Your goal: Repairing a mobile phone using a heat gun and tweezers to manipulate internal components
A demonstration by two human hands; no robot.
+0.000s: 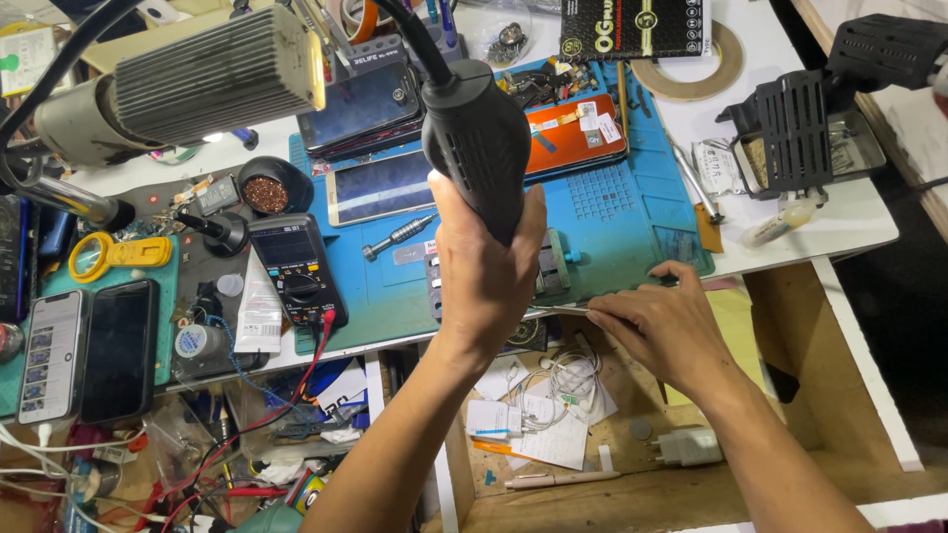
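Left hand (489,281) gripping ribbed black hot-air handle (472,138), right hand (657,321) pinching thin tweezers (561,309)

Two bare hands were in view, the left hand (484,266) and the right hand (657,321). Two phones (87,350) lay side by side at the left edge, and three more phones or screens (380,186) lay on the blue mat (632,222). There was one multimeter (294,268), one yellow magnifier (104,255), one black handheld tool (474,138), two tape rolls (706,74) and one white charger plug (683,446)
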